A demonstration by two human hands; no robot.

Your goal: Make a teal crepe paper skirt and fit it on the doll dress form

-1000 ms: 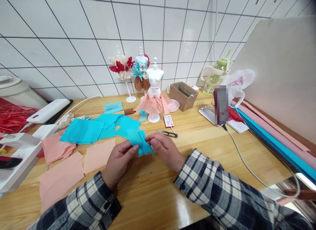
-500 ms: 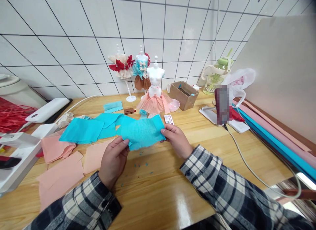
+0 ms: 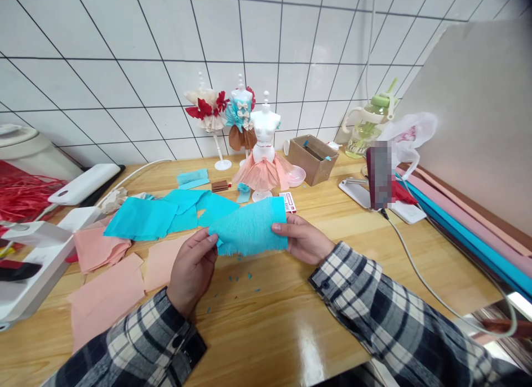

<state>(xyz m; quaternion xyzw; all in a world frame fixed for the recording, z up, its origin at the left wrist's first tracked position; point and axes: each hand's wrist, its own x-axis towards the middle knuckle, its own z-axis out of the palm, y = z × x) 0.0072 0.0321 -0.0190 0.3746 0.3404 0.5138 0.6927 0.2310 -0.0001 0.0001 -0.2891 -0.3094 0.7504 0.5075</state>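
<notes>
A turquoise crepe paper piece (image 3: 251, 229) with a frayed lower edge is stretched between my two hands above the table. My left hand (image 3: 194, 265) pinches its left end between thumb and fingers. Its right end is held by my right hand (image 3: 303, 237), thumb in front. Behind it stands a small white mannequin (image 3: 265, 126) in a peach skirt (image 3: 266, 172). Turquoise sheets (image 3: 141, 216) lie to the left, with peach sheets (image 3: 106, 298) nearer the front edge.
Two dressed mannequins (image 3: 206, 111) stand by the tiled wall. Right of them are a cardboard box (image 3: 311, 161), a pink bowl (image 3: 296, 176), a green-lidded jug (image 3: 368, 126) and a phone (image 3: 380, 179) with a cable. A white power strip (image 3: 45, 270) lies far left.
My right hand has shifted slightly right and down along the paper's right end. The turquoise piece now appears flatter and more taut. The whole view has moved slightly.
</notes>
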